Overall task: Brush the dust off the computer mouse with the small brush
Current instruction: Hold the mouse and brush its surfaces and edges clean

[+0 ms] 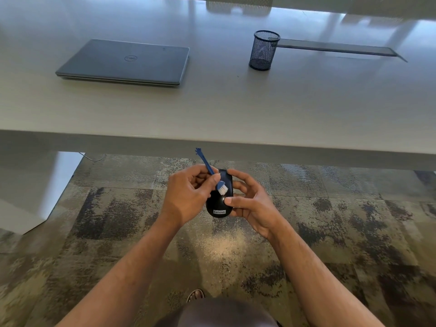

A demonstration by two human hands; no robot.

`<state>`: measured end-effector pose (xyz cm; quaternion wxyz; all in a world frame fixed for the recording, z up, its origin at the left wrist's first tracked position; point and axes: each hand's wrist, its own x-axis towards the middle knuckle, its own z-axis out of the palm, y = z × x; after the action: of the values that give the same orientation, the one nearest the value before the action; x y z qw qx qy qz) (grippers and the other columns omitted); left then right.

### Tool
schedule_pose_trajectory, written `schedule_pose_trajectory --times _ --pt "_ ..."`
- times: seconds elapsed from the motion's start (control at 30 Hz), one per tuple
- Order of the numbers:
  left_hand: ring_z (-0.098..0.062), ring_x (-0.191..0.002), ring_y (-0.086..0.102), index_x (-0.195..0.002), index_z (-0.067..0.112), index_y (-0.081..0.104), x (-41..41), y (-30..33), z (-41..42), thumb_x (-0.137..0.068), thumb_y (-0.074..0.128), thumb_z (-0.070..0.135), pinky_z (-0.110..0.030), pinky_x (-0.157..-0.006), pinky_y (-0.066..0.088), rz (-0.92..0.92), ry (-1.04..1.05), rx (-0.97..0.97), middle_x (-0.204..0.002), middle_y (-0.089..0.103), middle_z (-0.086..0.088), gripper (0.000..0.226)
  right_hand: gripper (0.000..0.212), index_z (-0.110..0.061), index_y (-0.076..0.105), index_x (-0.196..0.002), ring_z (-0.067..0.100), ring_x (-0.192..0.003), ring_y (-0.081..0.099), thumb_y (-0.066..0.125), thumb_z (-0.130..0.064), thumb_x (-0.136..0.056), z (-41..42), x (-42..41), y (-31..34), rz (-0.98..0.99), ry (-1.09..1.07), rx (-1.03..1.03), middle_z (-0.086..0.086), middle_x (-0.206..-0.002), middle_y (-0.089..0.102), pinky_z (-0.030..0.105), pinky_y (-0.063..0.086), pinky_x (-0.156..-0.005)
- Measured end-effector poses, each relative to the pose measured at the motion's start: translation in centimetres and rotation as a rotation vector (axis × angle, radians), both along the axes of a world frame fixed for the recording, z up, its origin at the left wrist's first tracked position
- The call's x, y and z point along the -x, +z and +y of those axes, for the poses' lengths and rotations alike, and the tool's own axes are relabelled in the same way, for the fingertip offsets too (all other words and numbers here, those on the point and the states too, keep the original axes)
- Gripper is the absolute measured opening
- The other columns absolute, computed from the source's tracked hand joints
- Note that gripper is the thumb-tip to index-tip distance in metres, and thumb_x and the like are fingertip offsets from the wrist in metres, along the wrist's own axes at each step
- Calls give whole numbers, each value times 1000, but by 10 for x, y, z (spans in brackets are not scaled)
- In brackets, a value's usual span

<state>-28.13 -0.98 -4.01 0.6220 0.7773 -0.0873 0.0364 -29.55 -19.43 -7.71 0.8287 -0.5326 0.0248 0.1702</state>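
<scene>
**Two hands engaged, mouse held clear of the table**

Head view: Both hands work below the near edge of the table [212, 109], over patterned carpet [330, 220]. The right hand [250, 204] grips the black computer mouse [218, 204], fingers curled round its right side and thumb pressed on its top; the logo end points toward the person. The left hand [186, 197] pinches the blue handle of the small brush [213, 174], handle tilted up and away, white bristles touching the mouse's upper surface near its middle. On the table, a closed laptop [125, 62] lies toward the far left; a mesh pen cup [263, 50] stands upright to the laptop's right, well apart from it.
</scene>
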Motion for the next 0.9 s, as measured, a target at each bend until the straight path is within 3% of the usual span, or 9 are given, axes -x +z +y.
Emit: schedule_pose_trajectory --times 0.23,0.4,0.57,0.7,0.9 --pt "-1 -70 68 -87 39 64 -10 -1 13 -90 70 23 -26 -64 60 -10 206 -135 -75 70 12 17 69 -24 64 -128 31 -100 73 80 5 -68 0 4 -1 18 1 16 10 -127 67 40 61 -67" --pt "-5 -72 69 -90 31 68 -13 -1 21 -90 70 21 -30 -68 61 41 288 -118 -79 71 9 10 68 -27 66 -126 30 -99 73 80 5 -68 -1 4 -1 22 6 10 10 -129 66 40 61 -68" --pt "-5 -65 68 -89 31 70 -6 8 15 -89 71 18 -16 -54 53 27 156 20 -75 73 12 14 67 -27 66 -126 31 -100 73 80 5 -68 0 4 0 20 8 10 11 -128 66 41 60 -69" --pt "-5 -67 68 -92 28 72 -1 4 7 -88 72 16 -17 -57 52 50 20 24 -78 73 9 13 68 -26 64 -128 32 -99 73 80 5 -69 2 5 0 17 16 9 10 -126 67 42 61 -70" --pt "-4 -74 68 -93 32 70 -9 -2 8 -89 71 19 -19 -61 53 45 83 -19 -79 72 10 14 68 -26 65 -127 33 -102 72 81 4 -67 -1 8 0 16 15 26 11 -128 66 47 62 -73"
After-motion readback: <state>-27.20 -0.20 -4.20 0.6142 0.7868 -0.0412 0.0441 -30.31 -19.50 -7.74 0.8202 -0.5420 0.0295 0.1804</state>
